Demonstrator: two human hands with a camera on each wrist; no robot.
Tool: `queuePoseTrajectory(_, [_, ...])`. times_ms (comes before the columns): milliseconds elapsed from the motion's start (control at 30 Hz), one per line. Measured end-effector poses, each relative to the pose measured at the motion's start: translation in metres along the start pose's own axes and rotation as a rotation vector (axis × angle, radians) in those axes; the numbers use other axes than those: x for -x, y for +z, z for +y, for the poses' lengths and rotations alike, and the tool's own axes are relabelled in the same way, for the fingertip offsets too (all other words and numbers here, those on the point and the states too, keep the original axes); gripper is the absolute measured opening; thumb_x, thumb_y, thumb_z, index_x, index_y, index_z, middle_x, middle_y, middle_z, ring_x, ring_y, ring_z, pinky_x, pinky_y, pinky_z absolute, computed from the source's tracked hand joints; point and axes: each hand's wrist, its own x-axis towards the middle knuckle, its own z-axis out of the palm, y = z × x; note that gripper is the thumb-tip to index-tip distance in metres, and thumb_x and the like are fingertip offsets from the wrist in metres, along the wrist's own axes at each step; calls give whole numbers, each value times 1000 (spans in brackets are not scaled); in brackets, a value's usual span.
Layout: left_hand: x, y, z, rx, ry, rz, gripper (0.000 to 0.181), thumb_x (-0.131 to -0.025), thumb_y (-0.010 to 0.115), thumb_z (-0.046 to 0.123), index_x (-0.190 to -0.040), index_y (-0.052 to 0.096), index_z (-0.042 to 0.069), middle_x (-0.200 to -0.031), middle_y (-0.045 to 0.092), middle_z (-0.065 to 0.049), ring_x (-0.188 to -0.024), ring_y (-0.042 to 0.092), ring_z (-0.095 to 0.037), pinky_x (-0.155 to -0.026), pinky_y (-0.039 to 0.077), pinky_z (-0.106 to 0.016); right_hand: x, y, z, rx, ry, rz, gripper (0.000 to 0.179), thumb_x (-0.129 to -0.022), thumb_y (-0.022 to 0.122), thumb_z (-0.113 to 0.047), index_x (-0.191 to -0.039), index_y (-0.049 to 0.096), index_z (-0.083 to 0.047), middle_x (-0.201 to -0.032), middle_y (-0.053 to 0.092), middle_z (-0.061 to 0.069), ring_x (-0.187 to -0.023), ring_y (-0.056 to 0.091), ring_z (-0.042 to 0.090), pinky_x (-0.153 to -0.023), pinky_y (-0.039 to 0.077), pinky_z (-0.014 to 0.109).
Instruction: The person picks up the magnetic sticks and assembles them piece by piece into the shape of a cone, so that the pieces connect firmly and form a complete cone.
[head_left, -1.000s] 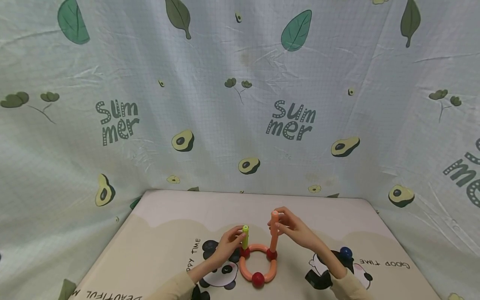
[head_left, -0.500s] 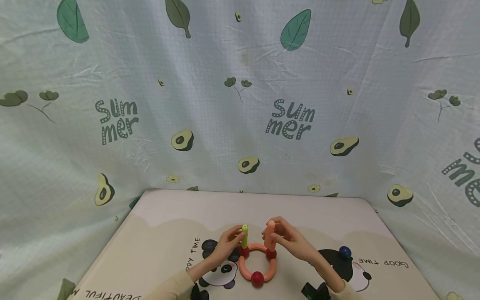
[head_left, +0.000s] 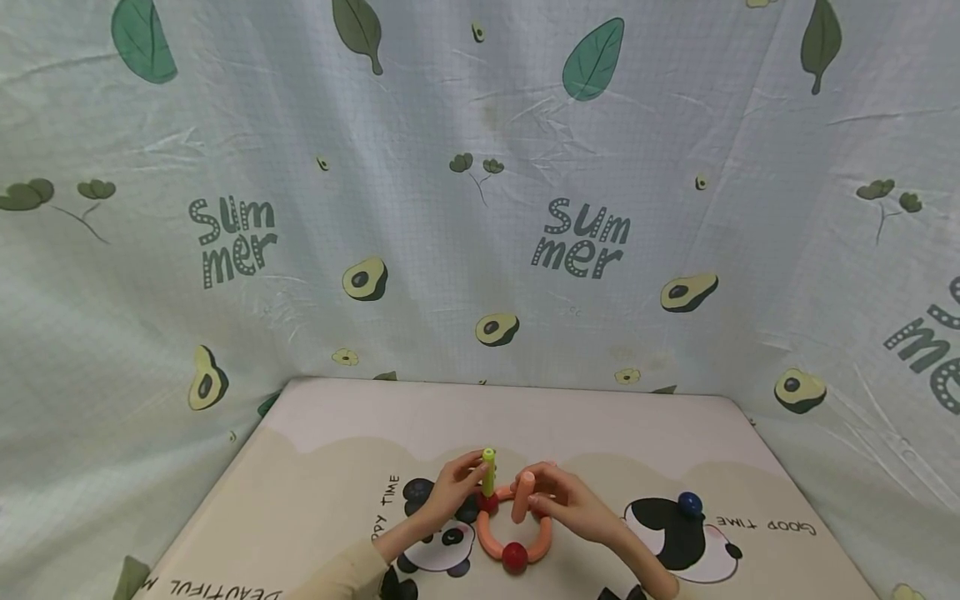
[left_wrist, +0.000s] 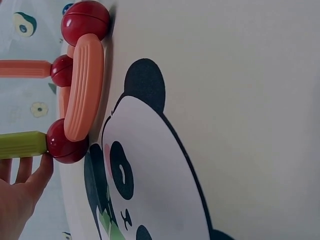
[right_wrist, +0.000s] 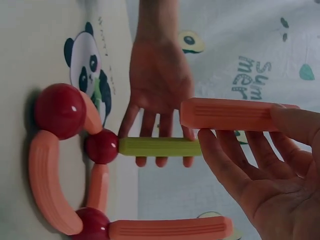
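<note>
On the table lies a ring of curved orange rods (right_wrist: 47,180) joined by three red balls (head_left: 515,558). A lime-green rod (right_wrist: 160,146) stands on the far-left ball. My left hand (head_left: 452,490) holds it with fingers behind it. In the right wrist view another orange rod (right_wrist: 170,229) stands on a second ball; in the head view my right hand (head_left: 573,502) mostly hides it. Between thumb and fingers, my right hand pinches a loose straight orange rod (right_wrist: 227,114), held over the ring and tilted in the head view. Its near end overlaps the green rod's tip in the right wrist view.
A dark blue ball (head_left: 690,504) sits on the table to the right. Panda pictures (head_left: 442,546) and lettering are printed on the table cover (head_left: 315,492). A patterned cloth (head_left: 420,208) hangs behind the table.
My right hand has moved down and left with its orange rod, from in line above the right-hand ball to over the ring's middle. My left hand stays at the green rod.
</note>
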Motion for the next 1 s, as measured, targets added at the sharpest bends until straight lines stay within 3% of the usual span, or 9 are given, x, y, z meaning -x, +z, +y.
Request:
queuePoseTrajectory(233, [-1, -2, -1, 39, 7, -30, 41, -93, 44, 14, -127, 40, -8, -114, 49, -32, -105, 53, -37, -81, 48, -42, 3, 8, 10, -24, -1, -25, 33, -90, 49, -9, -116, 41, 10, -111, 51, 30, -102, 57, 9, -87, 44, 21])
queuePoseTrajectory(433, [-1, -3, -2, 34, 9, -33, 39, -92, 45, 13, -126, 41, -6, -113, 49, -32, -103, 54, -36, -81, 49, -42, 6, 15, 16, -35, 34, -34, 35, -89, 50, -9, -118, 41, 9, -111, 51, 30, -99, 58, 10, -86, 44, 21])
queuePoseTrajectory(667, [-2, -3, -3, 39, 17, -29, 39, -92, 46, 12, -125, 41, -8, -112, 49, -33, -102, 54, -38, -80, 49, -41, 9, 18, 17, -20, 81, -34, 29, -90, 50, -11, -117, 45, -3, -111, 51, 33, -96, 59, 8, -82, 45, 22])
queuePoseTrajectory(1000, [-1, -2, -2, 35, 35, -34, 38, -92, 45, 11, -125, 42, -8, -113, 50, -33, -101, 54, -41, -80, 49, -40, 12, 22, 25, -25, 144, -40, 33, -89, 51, -15, -115, 44, 4, -109, 54, 31, -96, 57, 3, -80, 45, 19])
